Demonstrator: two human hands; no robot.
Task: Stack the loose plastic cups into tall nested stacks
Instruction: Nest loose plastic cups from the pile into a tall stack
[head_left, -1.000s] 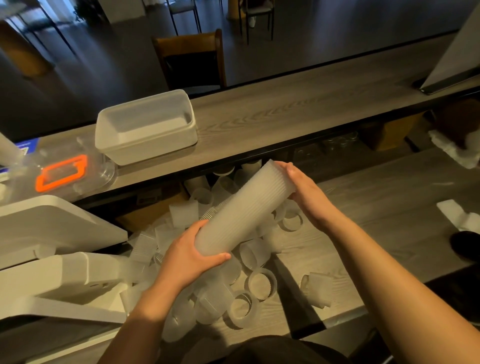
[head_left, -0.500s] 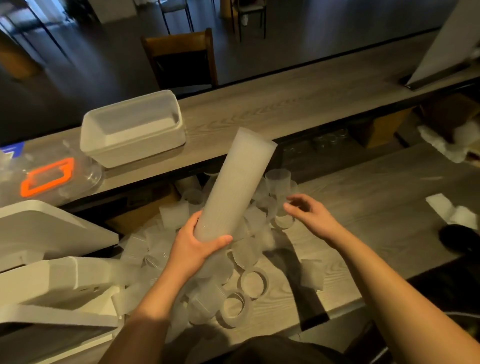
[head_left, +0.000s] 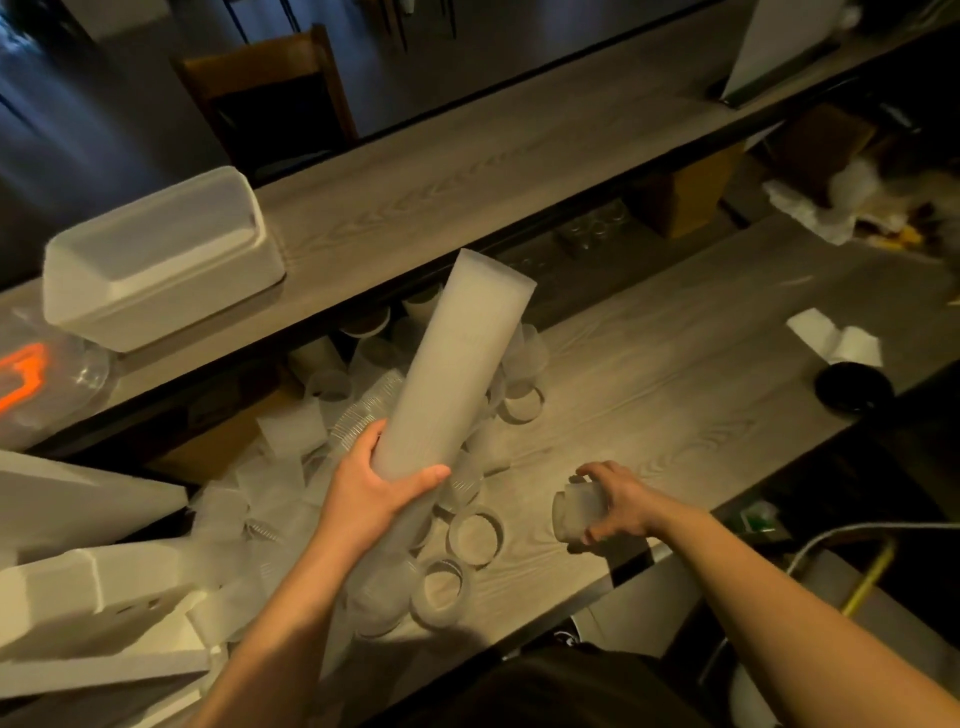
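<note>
Two hands busy here, and the big change is on the right: half a second back my right hand was reaching empty over the pile, and now its fingers are curled around a single loose cup, lifted just off the near edge of the table and lying on its side. That tells me the next cup is in hand and ready to go onto the stack. My left hand still wraps the bottom end of the tall stack, thumb across the front and fingers behind, clamped firmly; the stack has swung up from nearly flat a second ago to a steep tilt, its top leaning away and to the right. Cup and stack are apart right now, the cup low and to the right of the stack's base. Around the left hand lies the pile of loose cups, some on their sides, some with open mouths up, so plenty remains to nest. Further out, white foam pieces sit at the left, and a white tub rests on the raised shelf behind.
</note>
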